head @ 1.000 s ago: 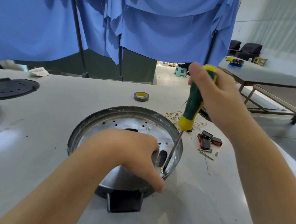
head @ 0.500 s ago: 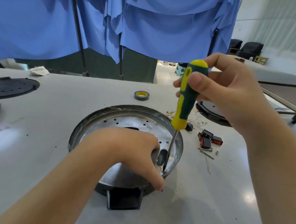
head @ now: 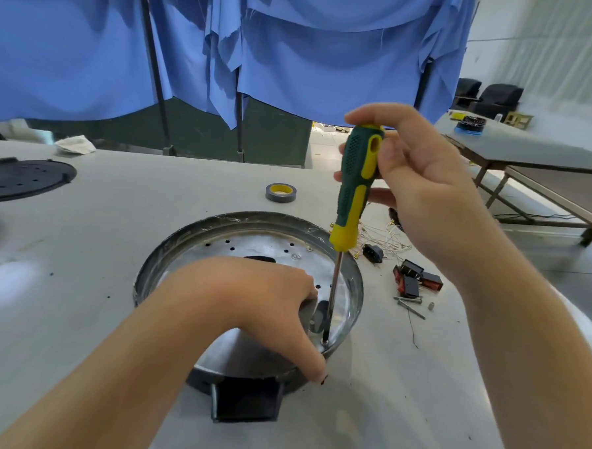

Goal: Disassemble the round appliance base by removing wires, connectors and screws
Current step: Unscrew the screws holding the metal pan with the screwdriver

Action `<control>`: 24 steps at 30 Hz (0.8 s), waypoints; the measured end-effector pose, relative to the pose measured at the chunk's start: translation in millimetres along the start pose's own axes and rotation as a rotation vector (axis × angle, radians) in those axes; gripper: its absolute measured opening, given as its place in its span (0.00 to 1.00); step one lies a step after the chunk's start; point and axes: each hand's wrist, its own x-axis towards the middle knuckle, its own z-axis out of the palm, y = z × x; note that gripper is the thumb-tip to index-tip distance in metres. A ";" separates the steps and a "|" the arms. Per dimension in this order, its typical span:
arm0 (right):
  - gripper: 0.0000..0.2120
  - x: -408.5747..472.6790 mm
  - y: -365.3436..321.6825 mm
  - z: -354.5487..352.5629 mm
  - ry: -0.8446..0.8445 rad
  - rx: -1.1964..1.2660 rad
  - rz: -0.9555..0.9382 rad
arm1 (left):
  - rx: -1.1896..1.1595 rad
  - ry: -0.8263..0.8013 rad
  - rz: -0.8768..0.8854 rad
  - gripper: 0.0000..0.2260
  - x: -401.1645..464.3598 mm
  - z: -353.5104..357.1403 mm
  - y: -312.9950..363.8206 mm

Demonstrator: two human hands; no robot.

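Right hand point(head: 423, 193) lower on now-upright screwdriver point(head: 354, 189), fingers loosened.

1 round base point(head: 169, 252), 1 screwdriver point(head: 355, 182), 1 tape roll point(head: 280, 192), 2 hands point(head: 257, 291).

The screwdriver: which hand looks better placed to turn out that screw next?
The right hand. It already grips the screwdriver, whose tip sits down inside the round base. The left hand is busy holding the base's rim.
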 end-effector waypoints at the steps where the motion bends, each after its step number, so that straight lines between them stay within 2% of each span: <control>1: 0.14 -0.1 -0.1 2.6 0.015 -0.029 -0.012 | -0.004 0.005 0.003 0.26 0.4 0.4 -0.2; 4: 0.05 -1.2 -2.5 5.2 0.068 -0.070 -0.040 | 0.000 0.009 0.004 0.26 0.2 0.8 -0.7; 8: 0.10 -0.9 -1.9 3.3 0.144 -0.222 -0.063 | 0.004 0.007 0.004 0.26 0.3 1.2 -0.4; 14: 0.12 -0.4 -3.9 -5.7 0.025 0.106 -0.026 | 0.006 0.012 0.005 0.26 0.5 1.3 -0.1; 24: 0.14 -1.7 -2.8 -18.2 -0.035 0.177 0.052 | 0.004 0.006 0.002 0.26 0.2 1.0 -0.4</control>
